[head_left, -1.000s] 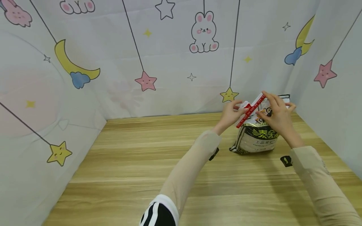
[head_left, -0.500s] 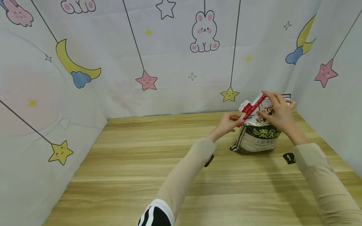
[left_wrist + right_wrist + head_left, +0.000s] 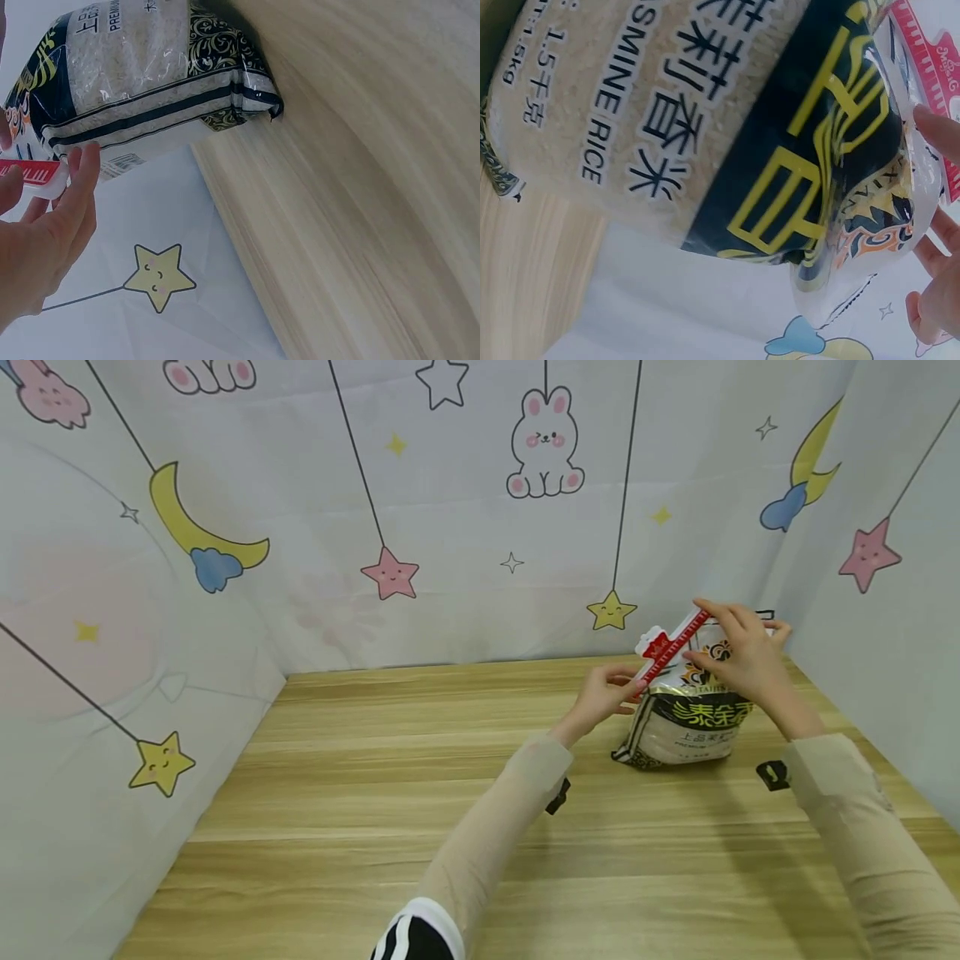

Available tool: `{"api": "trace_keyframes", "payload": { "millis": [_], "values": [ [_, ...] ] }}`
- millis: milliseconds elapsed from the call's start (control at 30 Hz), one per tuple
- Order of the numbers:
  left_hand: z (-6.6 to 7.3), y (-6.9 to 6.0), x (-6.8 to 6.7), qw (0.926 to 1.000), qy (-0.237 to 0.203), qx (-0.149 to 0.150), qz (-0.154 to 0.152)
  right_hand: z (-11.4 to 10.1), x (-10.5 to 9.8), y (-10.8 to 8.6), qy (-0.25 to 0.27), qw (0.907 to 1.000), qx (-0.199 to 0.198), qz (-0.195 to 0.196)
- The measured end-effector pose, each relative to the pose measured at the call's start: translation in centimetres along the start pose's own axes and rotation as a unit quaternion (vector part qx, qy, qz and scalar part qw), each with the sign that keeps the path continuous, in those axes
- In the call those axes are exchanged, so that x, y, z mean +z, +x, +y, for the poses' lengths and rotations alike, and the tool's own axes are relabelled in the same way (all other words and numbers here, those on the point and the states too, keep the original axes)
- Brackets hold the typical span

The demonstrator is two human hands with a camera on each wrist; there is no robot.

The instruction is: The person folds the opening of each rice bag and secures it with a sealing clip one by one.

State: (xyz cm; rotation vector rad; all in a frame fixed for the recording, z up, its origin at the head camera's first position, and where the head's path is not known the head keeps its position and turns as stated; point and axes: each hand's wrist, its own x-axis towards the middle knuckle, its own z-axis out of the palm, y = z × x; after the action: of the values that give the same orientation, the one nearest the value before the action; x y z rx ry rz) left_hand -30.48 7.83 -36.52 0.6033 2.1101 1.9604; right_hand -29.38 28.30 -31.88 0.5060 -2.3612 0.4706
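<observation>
A bag of jasmine rice (image 3: 693,727) stands upright on the table, its printed front towards me. Across its upper left corner slants a red and white bag clip (image 3: 672,652) with piano-key markings. My left hand (image 3: 602,695) pinches the clip's lower end between thumb and fingers, as the left wrist view also shows at the clip end (image 3: 46,177). My right hand (image 3: 756,662) holds the clip's upper end and the bag's top, index finger on the clip's tip and thumb against the bag front. Its other fingers are partly hidden from the head view.
The wooden table (image 3: 360,777) extends left and towards me. Behind it hangs a white curtain (image 3: 450,510) printed with stars, moons and rabbits, close behind the bag. A pale side wall (image 3: 900,677) rises at the right.
My left hand has moved from the clip's middle tab down to its lower left end and now pinches there. The right hand has shifted slightly right, still on the clip's upper end.
</observation>
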Motion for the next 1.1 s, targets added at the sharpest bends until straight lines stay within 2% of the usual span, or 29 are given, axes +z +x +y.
{"api": "trace_keyframes", "payload": {
  "millis": [133, 300, 367, 600, 967, 1100],
  "values": [
    [-0.5, -0.1, 0.1, 0.9992, -0.039, -0.006, 0.002, 0.0, -0.4, 0.2, -0.008, 0.9997, 0.008, -0.021],
    [-0.9, 0.0, 0.1, 0.9987, -0.051, -0.007, 0.002, -0.2, -1.1, 0.5, -0.008, 0.9987, 0.018, -0.047],
    [-0.9, 0.0, 0.2, 0.9986, -0.053, -0.008, 0.004, -0.3, -1.2, 0.8, -0.003, 0.999, 0.013, -0.041],
    [-0.8, 0.1, 0.2, 0.9983, -0.054, -0.014, 0.019, -0.2, -1.1, 1.5, 0.006, 0.9994, -0.032, 0.013],
    [-1.0, 0.0, 0.4, 0.9987, -0.044, 0.01, 0.024, -0.3, -1.3, 1.8, -0.04, 0.9969, -0.067, 0.009],
    [-0.4, -0.4, 0.3, 0.9991, -0.028, 0.023, 0.024, -0.3, -1.5, 2.1, -0.059, 0.9943, -0.087, 0.018]
  ]
}}
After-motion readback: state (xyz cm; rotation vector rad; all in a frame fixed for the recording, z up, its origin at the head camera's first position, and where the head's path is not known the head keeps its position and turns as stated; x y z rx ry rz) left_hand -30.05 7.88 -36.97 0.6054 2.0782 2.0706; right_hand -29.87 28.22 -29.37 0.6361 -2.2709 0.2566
